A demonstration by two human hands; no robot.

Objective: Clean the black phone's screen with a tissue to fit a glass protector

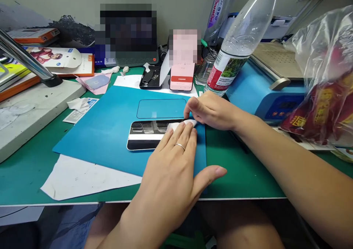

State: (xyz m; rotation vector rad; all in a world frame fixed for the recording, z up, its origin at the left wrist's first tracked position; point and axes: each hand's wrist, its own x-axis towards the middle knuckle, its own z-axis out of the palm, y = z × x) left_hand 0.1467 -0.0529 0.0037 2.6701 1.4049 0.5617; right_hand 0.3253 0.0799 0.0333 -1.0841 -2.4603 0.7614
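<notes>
A phone (146, 144) lies flat on the blue mat, its glossy dark face up with a bright white reflected band. My left hand (172, 170) rests over its right part, fingers stretched out flat and thumb spread. Under those fingertips is a white wipe (176, 125). Beside the phone's far right corner, my right hand (211, 109) is closed with its fingers curled; what they hold, if anything, is hidden. Just beyond the phone is a clear sheet with a thin dark outline (161, 109), probably a screen protector.
A blue mat (93, 124) covers white paper (85, 179) on the green table. Behind stand a lit phone (182, 70) and a black phone (150, 78). A water bottle (227, 70) leans near my right hand, beside a blue machine (264, 91) and plastic bag (325, 91). A lamp base (35, 113) is left.
</notes>
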